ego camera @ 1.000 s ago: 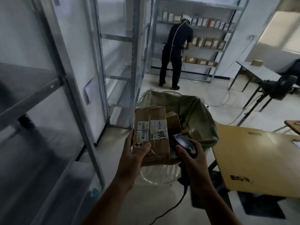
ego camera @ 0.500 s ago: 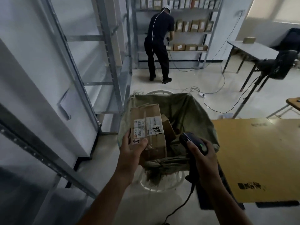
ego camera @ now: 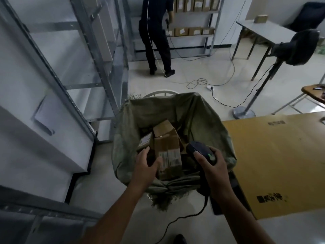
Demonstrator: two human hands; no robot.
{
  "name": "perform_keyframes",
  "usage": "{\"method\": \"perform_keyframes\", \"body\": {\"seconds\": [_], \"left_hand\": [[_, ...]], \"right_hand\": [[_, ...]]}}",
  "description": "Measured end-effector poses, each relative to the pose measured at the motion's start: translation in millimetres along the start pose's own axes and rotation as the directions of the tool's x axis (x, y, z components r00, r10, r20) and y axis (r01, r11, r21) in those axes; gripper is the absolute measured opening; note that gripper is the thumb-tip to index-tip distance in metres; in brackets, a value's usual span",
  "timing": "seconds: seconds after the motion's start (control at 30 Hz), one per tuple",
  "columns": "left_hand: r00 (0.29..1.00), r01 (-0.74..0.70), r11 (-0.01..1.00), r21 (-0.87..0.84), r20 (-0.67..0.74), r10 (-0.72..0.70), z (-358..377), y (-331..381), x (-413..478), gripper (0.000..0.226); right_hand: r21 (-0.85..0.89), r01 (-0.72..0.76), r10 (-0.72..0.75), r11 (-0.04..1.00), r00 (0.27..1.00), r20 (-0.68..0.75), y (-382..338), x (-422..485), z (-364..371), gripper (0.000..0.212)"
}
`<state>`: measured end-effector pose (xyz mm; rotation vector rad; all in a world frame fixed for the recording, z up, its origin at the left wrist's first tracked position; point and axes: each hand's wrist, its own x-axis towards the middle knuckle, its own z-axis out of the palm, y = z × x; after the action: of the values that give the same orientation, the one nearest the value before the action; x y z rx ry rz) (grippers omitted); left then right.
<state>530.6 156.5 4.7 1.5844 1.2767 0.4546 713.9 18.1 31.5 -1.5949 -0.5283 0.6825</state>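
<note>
A brown cardboard box (ego camera: pixel 167 147) with white labels leans tilted inside an open green woven sack (ego camera: pixel 193 113), among other parcels. My left hand (ego camera: pixel 146 166) holds it at its lower left, thumb on the labelled face and fingers down the left side. Another labelled parcel (ego camera: pixel 145 141) lies just beyond those fingers. My right hand (ego camera: pixel 211 164) grips a dark handheld barcode scanner (ego camera: pixel 198 149) over the sack's right rim, a green light showing on its top. Its black cable (ego camera: pixel 186 217) drops to the floor.
Grey metal shelving (ego camera: pixel 82 55) runs along the left. A flat cardboard sheet (ego camera: pixel 274 155) lies at the right. Another person (ego camera: pixel 156 32) stands at a far shelf of boxes. Cables and a power strip (ego camera: pixel 209 87) lie on the floor beside a fan stand (ego camera: pixel 243 112).
My left hand has lowered the box from in front of me down into the sack. The scanner hand has stayed beside it. My view has tipped downward.
</note>
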Motion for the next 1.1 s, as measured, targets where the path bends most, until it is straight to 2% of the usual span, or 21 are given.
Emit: {"method": "perform_keyframes", "body": {"seconds": [0.07,0.2,0.33,0.4,0.47,0.6,0.77,0.87,0.93,1.1], "left_hand": [[0.999,-0.029,0.996,0.087,0.049,0.025,-3,-11,3,0.074],[0.981,-0.193,0.938,0.290,0.092,0.173,-21,-21,-1,0.073],[0.946,-0.321,0.750,0.578,0.166,0.277,-49,-20,-9,0.072],[0.933,-0.352,0.683,0.640,0.184,0.309,-61,-21,-15,0.072],[0.926,-0.356,0.673,0.648,0.148,0.348,-71,-24,-24,0.072],[0.932,-0.296,0.687,0.664,0.041,0.361,-89,-30,-51,0.071],[0.944,-0.164,0.713,0.682,-0.102,0.314,-109,-43,-91,0.075],[0.931,-0.053,0.745,0.665,-0.237,0.278,-112,-51,-126,0.089],[0.911,0.037,0.773,0.633,-0.339,0.234,-110,-58,-157,0.091],[0.848,0.247,0.794,0.556,-0.521,0.101,-110,-86,-244,0.075]], "right_hand": [[-0.019,-0.028,0.028,0.999,0.999,-0.017,5,-6,7,0.049],[-0.063,-0.044,0.044,0.997,0.999,0.003,5,-28,32,0.045],[-0.122,-0.003,0.007,0.993,0.999,0.035,-3,-46,58,0.043],[-0.160,0.042,-0.033,0.986,0.998,0.061,-6,-54,67,0.044],[-0.179,0.077,-0.062,0.981,0.994,0.092,-9,-60,73,0.048],[-0.187,0.116,-0.083,0.975,0.981,0.176,-11,-68,82,0.054],[-0.154,0.165,-0.100,0.974,0.929,0.356,-14,-84,97,0.067],[-0.152,0.219,-0.125,0.964,0.874,0.469,-8,-98,105,0.065],[-0.134,0.232,-0.129,0.963,0.841,0.525,-3,-110,111,0.063],[-0.069,0.227,-0.122,0.971,0.728,0.675,20,-161,127,0.061]]}}
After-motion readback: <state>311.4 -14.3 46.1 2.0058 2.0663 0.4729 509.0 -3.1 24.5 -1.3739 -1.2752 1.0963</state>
